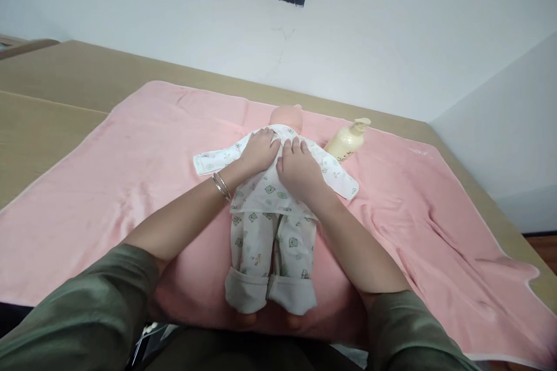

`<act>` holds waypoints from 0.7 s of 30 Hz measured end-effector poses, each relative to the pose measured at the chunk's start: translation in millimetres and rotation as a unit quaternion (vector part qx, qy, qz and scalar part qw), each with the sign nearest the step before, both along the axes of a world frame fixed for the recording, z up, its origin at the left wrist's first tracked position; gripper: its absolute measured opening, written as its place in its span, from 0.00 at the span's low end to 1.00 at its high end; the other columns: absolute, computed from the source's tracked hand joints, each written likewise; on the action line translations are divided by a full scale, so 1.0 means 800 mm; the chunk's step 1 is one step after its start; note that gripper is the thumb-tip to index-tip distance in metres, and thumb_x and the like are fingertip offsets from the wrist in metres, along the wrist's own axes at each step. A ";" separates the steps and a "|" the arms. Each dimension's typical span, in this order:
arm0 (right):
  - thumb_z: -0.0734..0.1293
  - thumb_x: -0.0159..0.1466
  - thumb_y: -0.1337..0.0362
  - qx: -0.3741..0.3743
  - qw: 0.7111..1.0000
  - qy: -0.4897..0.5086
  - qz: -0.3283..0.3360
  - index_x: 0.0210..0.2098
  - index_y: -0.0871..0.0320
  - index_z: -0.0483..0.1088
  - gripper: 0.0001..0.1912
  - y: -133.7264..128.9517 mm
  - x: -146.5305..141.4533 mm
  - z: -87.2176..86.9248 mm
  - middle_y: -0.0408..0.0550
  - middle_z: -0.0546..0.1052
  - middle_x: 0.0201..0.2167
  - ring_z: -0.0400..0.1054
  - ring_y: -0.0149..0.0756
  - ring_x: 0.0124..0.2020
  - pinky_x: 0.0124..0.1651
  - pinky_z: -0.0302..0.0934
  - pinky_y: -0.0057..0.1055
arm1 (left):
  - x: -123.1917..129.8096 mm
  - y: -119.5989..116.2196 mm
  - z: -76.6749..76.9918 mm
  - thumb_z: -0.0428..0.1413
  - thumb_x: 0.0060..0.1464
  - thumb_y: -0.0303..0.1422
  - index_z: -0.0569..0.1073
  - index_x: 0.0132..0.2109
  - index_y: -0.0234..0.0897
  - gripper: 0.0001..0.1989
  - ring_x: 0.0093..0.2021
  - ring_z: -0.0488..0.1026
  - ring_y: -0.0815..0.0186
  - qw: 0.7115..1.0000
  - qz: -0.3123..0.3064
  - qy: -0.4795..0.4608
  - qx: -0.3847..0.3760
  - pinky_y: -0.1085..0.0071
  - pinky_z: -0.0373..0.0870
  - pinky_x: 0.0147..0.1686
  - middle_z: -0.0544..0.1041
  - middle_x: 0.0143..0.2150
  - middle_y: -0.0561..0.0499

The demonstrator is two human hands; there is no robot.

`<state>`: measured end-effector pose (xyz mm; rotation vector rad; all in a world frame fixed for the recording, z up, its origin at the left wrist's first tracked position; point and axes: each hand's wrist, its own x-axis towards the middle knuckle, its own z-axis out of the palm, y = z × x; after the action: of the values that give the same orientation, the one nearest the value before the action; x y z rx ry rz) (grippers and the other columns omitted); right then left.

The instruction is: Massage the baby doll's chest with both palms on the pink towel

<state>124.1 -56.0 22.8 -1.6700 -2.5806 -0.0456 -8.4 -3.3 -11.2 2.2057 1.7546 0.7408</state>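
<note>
While the left hand (260,151) and right hand (302,169) rest open, fingers extended, on the upper part of the printed top (272,191), the doll (285,118) lies directly beneath them. Top and cuffed trousers (256,240) are already on it; whether any smoothing or fastening is left, I cannot tell. Around it spreads a pink blanket (152,145), a pump bottle (348,140) lying near one sleeve (337,174).
</note>
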 end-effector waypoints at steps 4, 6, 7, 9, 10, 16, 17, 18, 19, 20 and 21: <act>0.51 0.71 0.69 -0.043 0.993 0.107 -0.004 0.71 0.78 0.59 0.32 0.032 0.020 -0.007 0.70 0.61 0.74 0.53 0.54 0.78 0.79 0.48 0.50 | 0.018 -0.020 -0.009 0.39 0.70 0.33 0.69 0.63 0.22 0.26 0.71 0.67 0.45 0.998 0.045 0.025 0.024 0.44 0.61 0.71 0.71 0.69 0.26; 0.52 0.71 0.66 -0.072 0.982 0.174 -0.035 0.72 0.74 0.57 0.33 0.054 0.032 -0.015 0.66 0.59 0.76 0.50 0.51 0.79 0.80 0.46 0.50 | 0.031 -0.036 -0.013 0.40 0.69 0.33 0.65 0.68 0.19 0.28 0.74 0.62 0.43 0.997 0.047 0.037 0.044 0.42 0.58 0.73 0.66 0.72 0.24; 0.52 0.72 0.64 -0.078 0.976 0.199 -0.049 0.73 0.72 0.56 0.33 0.063 0.037 -0.019 0.65 0.57 0.77 0.49 0.51 0.79 0.80 0.44 0.51 | 0.036 -0.043 -0.015 0.40 0.69 0.32 0.63 0.69 0.18 0.28 0.75 0.60 0.42 0.997 0.039 0.041 0.053 0.43 0.56 0.73 0.65 0.73 0.23; 0.51 0.72 0.60 -0.075 0.969 0.226 -0.067 0.74 0.71 0.55 0.34 0.071 0.040 -0.026 0.64 0.55 0.78 0.45 0.54 0.80 0.80 0.41 0.56 | 0.040 -0.049 -0.016 0.41 0.68 0.30 0.63 0.69 0.18 0.29 0.76 0.59 0.43 0.997 0.020 0.041 0.064 0.44 0.55 0.74 0.65 0.73 0.24; 0.51 0.73 0.60 -0.069 0.969 0.226 -0.074 0.74 0.72 0.54 0.35 0.070 0.038 -0.028 0.65 0.54 0.78 0.44 0.56 0.80 0.80 0.41 0.59 | 0.040 -0.047 -0.015 0.42 0.67 0.30 0.64 0.69 0.19 0.28 0.76 0.59 0.43 0.997 0.014 0.035 0.063 0.45 0.55 0.74 0.66 0.73 0.26; 0.52 0.71 0.62 -0.078 0.986 0.139 -0.046 0.75 0.72 0.51 0.36 0.034 0.021 -0.016 0.68 0.53 0.78 0.43 0.65 0.80 0.78 0.42 0.66 | 0.012 -0.012 -0.008 0.41 0.66 0.30 0.71 0.61 0.29 0.24 0.68 0.69 0.49 1.000 0.009 -0.019 0.014 0.49 0.63 0.70 0.74 0.66 0.34; 0.53 0.71 0.64 -0.082 0.988 0.125 -0.025 0.75 0.72 0.51 0.36 0.028 0.020 -0.012 0.67 0.54 0.78 0.42 0.64 0.80 0.78 0.42 0.65 | 0.008 -0.008 -0.007 0.41 0.66 0.31 0.73 0.58 0.31 0.22 0.64 0.72 0.49 1.000 0.004 -0.027 0.014 0.50 0.66 0.68 0.77 0.62 0.35; 0.53 0.70 0.65 -0.084 0.990 0.114 -0.006 0.75 0.72 0.52 0.35 0.024 0.020 -0.008 0.67 0.55 0.78 0.42 0.62 0.80 0.78 0.42 0.63 | 0.005 -0.005 -0.007 0.42 0.65 0.32 0.74 0.54 0.33 0.20 0.60 0.75 0.50 0.999 0.000 -0.035 0.016 0.51 0.68 0.65 0.79 0.58 0.36; 0.53 0.70 0.66 -0.082 0.991 0.108 0.009 0.74 0.73 0.53 0.35 0.022 0.020 -0.006 0.67 0.56 0.77 0.43 0.61 0.80 0.79 0.42 0.61 | 0.004 -0.004 -0.007 0.42 0.65 0.32 0.74 0.51 0.35 0.18 0.57 0.76 0.50 0.999 -0.002 -0.042 0.020 0.51 0.70 0.63 0.80 0.54 0.37; 0.53 0.69 0.67 -0.078 0.991 0.108 0.019 0.73 0.73 0.55 0.34 0.021 0.021 -0.004 0.67 0.58 0.76 0.45 0.61 0.80 0.79 0.43 0.60 | 0.003 -0.004 -0.008 0.42 0.65 0.32 0.74 0.49 0.36 0.17 0.55 0.76 0.51 0.999 0.000 -0.047 0.024 0.52 0.71 0.62 0.81 0.52 0.38; 0.53 0.69 0.67 -0.075 0.990 0.117 0.022 0.72 0.73 0.58 0.33 0.023 0.023 -0.003 0.67 0.60 0.75 0.48 0.60 0.79 0.79 0.45 0.59 | 0.003 -0.004 -0.010 0.42 0.65 0.33 0.74 0.49 0.36 0.17 0.55 0.76 0.51 0.998 0.005 -0.050 0.029 0.52 0.70 0.62 0.81 0.52 0.38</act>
<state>142.1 -37.2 20.2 -1.5543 -2.4965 0.3335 -5.9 -6.3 -19.0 2.1562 1.7190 0.8988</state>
